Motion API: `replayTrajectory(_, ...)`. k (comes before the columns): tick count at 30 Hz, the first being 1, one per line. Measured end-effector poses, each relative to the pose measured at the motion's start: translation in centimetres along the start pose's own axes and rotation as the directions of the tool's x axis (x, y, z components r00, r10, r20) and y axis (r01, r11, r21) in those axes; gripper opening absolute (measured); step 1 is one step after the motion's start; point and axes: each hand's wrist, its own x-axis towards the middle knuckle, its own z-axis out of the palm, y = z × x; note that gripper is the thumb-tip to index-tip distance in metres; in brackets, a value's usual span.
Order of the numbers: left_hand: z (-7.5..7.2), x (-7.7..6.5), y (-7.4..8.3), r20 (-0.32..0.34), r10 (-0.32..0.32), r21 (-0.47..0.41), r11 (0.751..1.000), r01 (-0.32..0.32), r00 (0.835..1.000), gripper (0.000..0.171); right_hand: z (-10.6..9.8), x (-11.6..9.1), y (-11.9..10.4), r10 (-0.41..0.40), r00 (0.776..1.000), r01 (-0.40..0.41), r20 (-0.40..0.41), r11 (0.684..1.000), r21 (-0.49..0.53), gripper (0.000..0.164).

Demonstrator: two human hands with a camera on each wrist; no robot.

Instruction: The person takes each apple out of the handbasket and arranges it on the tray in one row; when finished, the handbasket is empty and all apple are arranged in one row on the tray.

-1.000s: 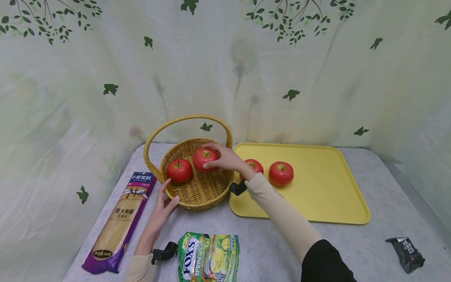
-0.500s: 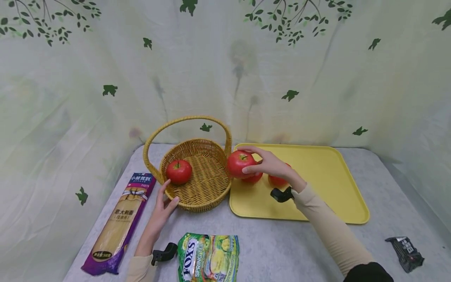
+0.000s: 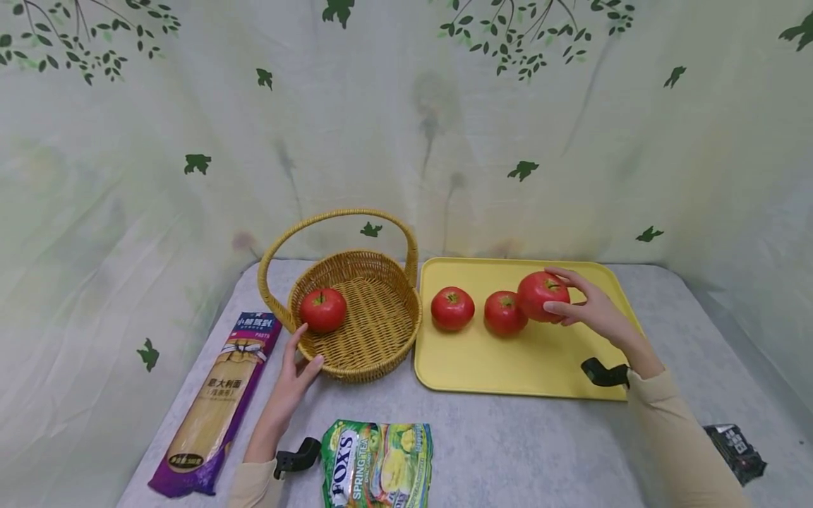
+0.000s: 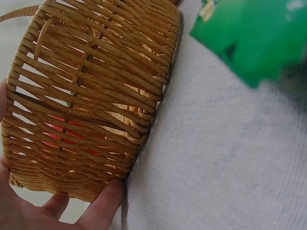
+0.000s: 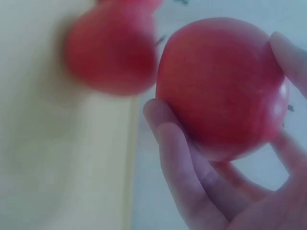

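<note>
My right hand (image 3: 593, 310) holds a red apple (image 3: 543, 296) over the yellow tray (image 3: 571, 367). The right wrist view shows the fingers (image 5: 177, 158) wrapped about this apple (image 5: 220, 86). On the tray, one apple (image 3: 452, 308) lies toward the left and another apple (image 3: 504, 315) sits beside the held one, partly overlapped by it. My left hand (image 3: 288, 388) holds the near left side of the wicker basket (image 3: 368, 317), its fingers against the woven wall (image 4: 91, 96) in the left wrist view. Inside the basket, at its left, rests an apple (image 3: 323, 310).
A purple pasta packet (image 3: 216, 402) lies left of the basket. In front of it is a green candy bag (image 3: 377, 462). Beyond my right sleeve sits a small black packet (image 3: 737, 451). The basket's tall handle (image 3: 339, 213) arches over it, with a patterned curtain behind the table.
My right hand has lifted an apple out of the basket and carried it right, across the tray. The left hand has stayed at the basket.
</note>
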Motion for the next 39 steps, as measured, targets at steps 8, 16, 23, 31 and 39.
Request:
replayTrajectory(8,0.0,0.1,0.0,0.001,0.006,0.001,1.000,-0.006,1.000,0.066,-1.7,-2.5,3.5,0.067,0.996,-0.071,-0.054,0.994,-0.079,0.074)
replayTrajectory(16,0.0,0.1,-0.1,-0.004,0.007,-0.001,1.000,-0.007,1.000,0.067,-1.3,-2.5,4.7,0.109,0.992,-0.118,-0.070,0.984,-0.136,0.078)
replayTrajectory(23,0.0,0.0,-0.1,-0.004,0.009,-0.001,1.000,-0.009,1.000,0.067,-0.3,-1.5,5.3,0.095,0.994,-0.102,-0.051,0.981,-0.165,0.078)
replayTrajectory(31,0.0,0.0,-0.1,-0.005,-0.001,0.000,1.000,0.001,1.000,0.066,0.1,-1.2,5.5,0.085,0.996,-0.084,-0.002,0.981,-0.173,0.080)
replayTrajectory(39,0.0,0.1,-0.2,-0.008,0.007,0.004,1.000,-0.007,1.000,0.066,-0.5,-2.0,5.4,0.066,0.997,-0.062,0.031,0.993,-0.099,0.080)
